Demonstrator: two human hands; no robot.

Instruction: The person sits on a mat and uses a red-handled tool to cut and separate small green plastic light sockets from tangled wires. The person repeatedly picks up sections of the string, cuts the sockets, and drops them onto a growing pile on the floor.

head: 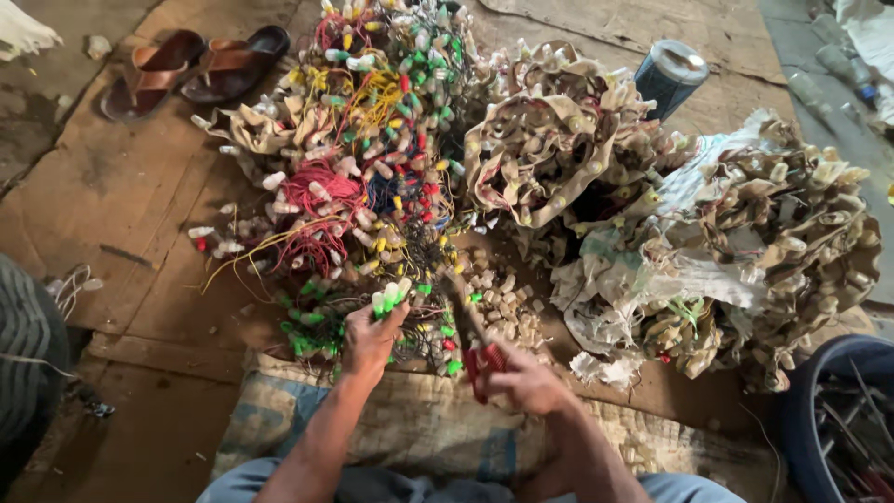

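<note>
L hand fisted around a small bunch of green-based bulb holders, fingers pressed together on it, bunch held upright just above the near edge of the wire pile. R hand wrapped around red-handled cutters, fingers shut on the handles, blades pointing up-left toward the bunch; can't tell if blades touch it. Big tangle of coloured wire strings w/ small lamp caps (red, yellow, green, blue, white) sits centre-left, straight ahead of the hands. Right of it, coiled bundles of tan/beige strings, then a bigger tan heap lying on crumpled whitish sacking. Loose heap of small tan cut pieces btw the wire pile and the sacking, just beyond R hand. Packages: one cylindrical tin, dark blue-green body w/ silvery top, tilted, top centre-right behind the tan coils; label unreadable. Dark blue tub at lower right, partly cut off, holds dark rods/tools, contents unclear. Pair of brown sandals top left, side by side. Surface: flattened brown cardboard sheets on a dirty floor, seams and scuffs visible; woven sack mat w/ faded blue stripes under the forearms, near the person's knees. Dark striped cloth at left edge, can't tell what it is. Grey concrete strip top right w/ pale debris.
</note>
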